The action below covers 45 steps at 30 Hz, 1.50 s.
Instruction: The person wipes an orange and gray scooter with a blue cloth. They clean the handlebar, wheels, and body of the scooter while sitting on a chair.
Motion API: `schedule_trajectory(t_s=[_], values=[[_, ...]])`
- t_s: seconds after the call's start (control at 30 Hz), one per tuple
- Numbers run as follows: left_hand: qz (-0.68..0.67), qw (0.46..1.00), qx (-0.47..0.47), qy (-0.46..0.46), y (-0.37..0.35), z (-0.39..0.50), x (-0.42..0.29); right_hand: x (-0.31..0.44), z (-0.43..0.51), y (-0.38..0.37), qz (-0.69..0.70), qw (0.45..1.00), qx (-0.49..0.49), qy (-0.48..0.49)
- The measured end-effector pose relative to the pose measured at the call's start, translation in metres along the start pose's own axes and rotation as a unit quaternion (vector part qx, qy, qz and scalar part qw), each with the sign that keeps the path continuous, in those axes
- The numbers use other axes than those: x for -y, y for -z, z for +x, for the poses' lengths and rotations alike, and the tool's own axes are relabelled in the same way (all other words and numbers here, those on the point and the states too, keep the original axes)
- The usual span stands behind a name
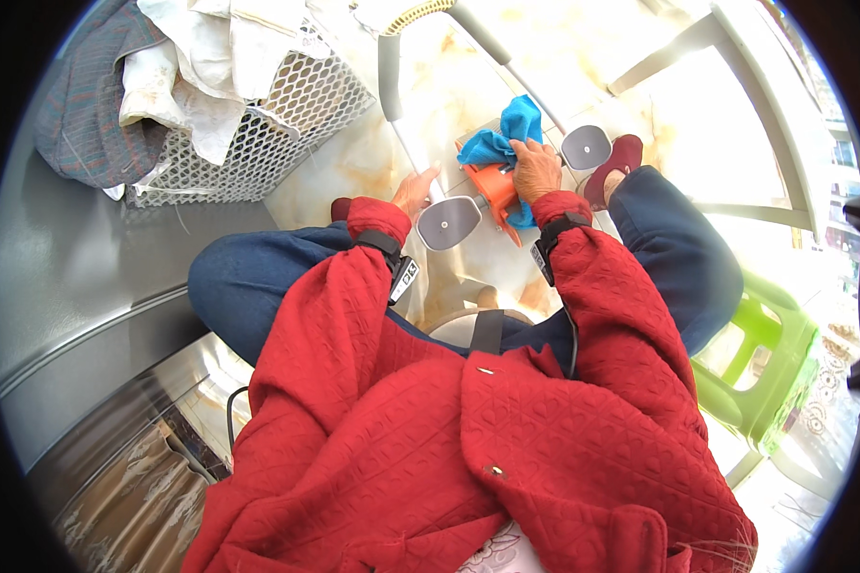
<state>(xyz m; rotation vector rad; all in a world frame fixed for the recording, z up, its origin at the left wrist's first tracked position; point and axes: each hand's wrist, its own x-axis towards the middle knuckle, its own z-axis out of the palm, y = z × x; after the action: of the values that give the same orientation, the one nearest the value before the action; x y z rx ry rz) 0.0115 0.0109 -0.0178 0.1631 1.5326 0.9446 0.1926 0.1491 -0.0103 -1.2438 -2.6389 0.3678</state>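
My left hand (411, 193) grips a pale metal rod (410, 147) of a piece of exercise equipment, just above its grey oval pad (447, 223). My right hand (537, 170) presses a blue cloth (522, 118) against the equipment's orange plastic body (493, 183). Part of the cloth also shows below that hand. A second grey oval pad (585, 147) sits to the right of my right hand. Grey foam grips (389, 79) cover the upper rods, and a yellow coiled section (417, 13) joins the top. The underside of the orange body is hidden.
A white mesh basket (287, 118) piled with cloths and a plaid garment (97, 93) stands at the upper left. Beside my left knee is a dark grey panel (79, 236). At right are a green plastic stool (767, 365) and a pale chair frame (760, 93).
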Motion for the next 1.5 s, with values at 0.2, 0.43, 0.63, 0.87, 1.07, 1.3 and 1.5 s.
schedule_trajectory(t_s=[0.2, 0.43, 0.63, 0.87, 1.07, 1.3, 1.5], values=[[0.320, 0.938, -0.102, -0.085, 0.010, 0.033, 0.027, 0.036, -0.008, -0.009, 0.135, 0.975, 0.127, 0.119], [0.280, 0.952, 0.050, -0.117, 0.006, -0.006, 0.006, 0.046, -0.014, -0.005, 0.132, 0.967, 0.172, 0.132], [0.251, 0.966, 0.059, 0.029, 0.002, -0.018, -0.005, 0.045, -0.007, 0.006, 0.148, 0.979, 0.137, 0.001], [-0.015, 0.995, 0.050, 0.084, 0.007, -0.021, -0.010, 0.082, -0.027, 0.002, 0.206, 0.935, 0.242, 0.154], [0.040, 0.997, 0.052, 0.044, 0.001, -0.029, -0.017, 0.060, -0.023, 0.004, 0.248, 0.921, 0.228, 0.195], [0.084, 0.993, 0.068, 0.050, 0.000, -0.039, -0.019, 0.035, -0.010, 0.020, 0.092, 0.976, 0.148, 0.133], [0.221, 0.965, 0.128, 0.060, -0.004, -0.049, -0.019, -0.007, -0.012, 0.034, 0.008, 0.999, 0.039, -0.006]])
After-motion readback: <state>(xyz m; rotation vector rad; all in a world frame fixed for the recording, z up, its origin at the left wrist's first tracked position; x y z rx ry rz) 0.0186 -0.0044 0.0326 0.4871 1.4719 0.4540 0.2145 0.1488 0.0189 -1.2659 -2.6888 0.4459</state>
